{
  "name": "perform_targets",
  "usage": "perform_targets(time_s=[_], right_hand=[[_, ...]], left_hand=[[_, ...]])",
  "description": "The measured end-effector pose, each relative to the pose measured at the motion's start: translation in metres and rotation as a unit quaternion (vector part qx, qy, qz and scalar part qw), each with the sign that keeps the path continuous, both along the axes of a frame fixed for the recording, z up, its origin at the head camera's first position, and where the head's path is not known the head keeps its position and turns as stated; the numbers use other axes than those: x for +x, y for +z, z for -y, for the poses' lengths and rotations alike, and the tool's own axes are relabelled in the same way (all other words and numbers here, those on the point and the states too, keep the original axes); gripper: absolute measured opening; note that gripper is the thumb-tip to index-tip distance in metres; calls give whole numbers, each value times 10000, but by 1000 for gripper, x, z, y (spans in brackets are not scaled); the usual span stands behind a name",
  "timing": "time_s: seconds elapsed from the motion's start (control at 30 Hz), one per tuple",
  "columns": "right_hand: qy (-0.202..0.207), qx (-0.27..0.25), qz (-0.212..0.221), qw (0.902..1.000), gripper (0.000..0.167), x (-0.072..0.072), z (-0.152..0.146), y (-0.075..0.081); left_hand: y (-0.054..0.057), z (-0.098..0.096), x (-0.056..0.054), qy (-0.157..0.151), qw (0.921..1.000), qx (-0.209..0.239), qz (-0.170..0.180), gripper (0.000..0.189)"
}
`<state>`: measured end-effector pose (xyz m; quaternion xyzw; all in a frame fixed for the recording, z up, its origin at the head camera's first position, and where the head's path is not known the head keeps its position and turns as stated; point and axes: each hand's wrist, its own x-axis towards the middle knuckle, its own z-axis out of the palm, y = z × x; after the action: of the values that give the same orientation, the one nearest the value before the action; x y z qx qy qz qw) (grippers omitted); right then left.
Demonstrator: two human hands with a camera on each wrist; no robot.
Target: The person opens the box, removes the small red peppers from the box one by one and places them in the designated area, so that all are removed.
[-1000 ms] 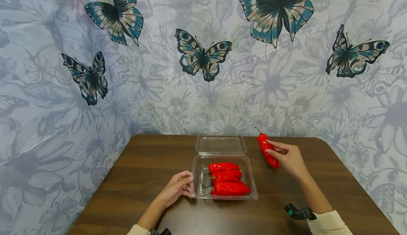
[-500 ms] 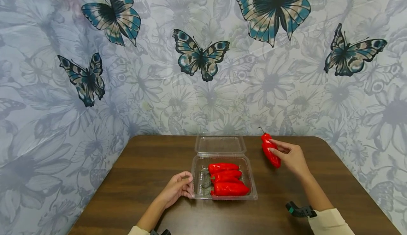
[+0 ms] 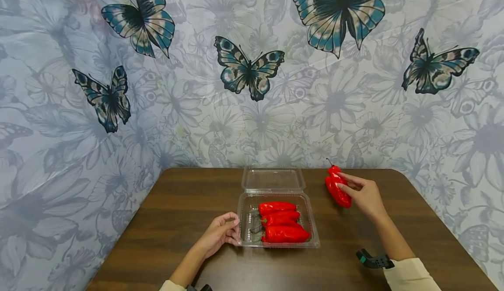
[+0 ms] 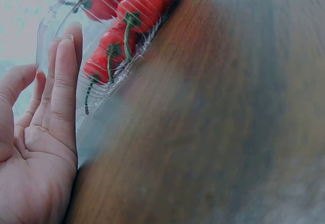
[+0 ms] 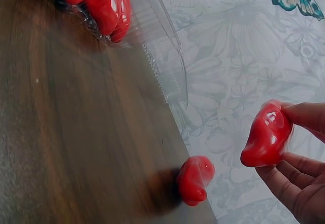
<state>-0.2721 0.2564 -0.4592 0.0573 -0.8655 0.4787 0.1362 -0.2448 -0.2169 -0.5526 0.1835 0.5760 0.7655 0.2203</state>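
Observation:
A clear plastic clamshell container (image 3: 246, 199) stands open-lidded on the table with several red peppers (image 3: 286, 234) lying side by side in it. My left hand (image 3: 220, 234) holds the container's left rim; in the left wrist view its fingers lie along the outer wall, near the green stems. Right of the container, my right hand (image 3: 366, 197) pinches another red pepper (image 5: 268, 135) between thumb and fingers, off the table. A further red pepper (image 5: 195, 181) lies on the table by the far edge; in the head view the held pepper partly hides it.
The transparent lid (image 3: 273, 178) is folded back toward the wall. Behind the brown wooden table (image 3: 177, 208) hangs a butterfly-print backdrop (image 3: 252, 124), close to the far edge. A black strap (image 3: 374, 260) sits on the right wrist.
My right hand has shifted slightly right with its pepper, and more of the pepper behind it shows. The left hand and the container have stayed in place.

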Motion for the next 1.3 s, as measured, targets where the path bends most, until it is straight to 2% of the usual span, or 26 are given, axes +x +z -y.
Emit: perform_targets(time_s=[0.33,0.6,0.83,1.3], right_hand=[[-69,10,252,9997,50,-2,-6,-6],[-141,18,295,9995,51,-6,-13,-12],[-140,30,467,9988,50,-9,-18,-17],[-292,71,489,9983,50,-14,-25,-29]], left_hand=[[1,0,2,35,9999,-45,105,10],[1,0,1,-11,10000,-2,-9,11],[1,0,2,-1,10000,17,43,11],[2,0,2,32,10000,-5,72,11]])
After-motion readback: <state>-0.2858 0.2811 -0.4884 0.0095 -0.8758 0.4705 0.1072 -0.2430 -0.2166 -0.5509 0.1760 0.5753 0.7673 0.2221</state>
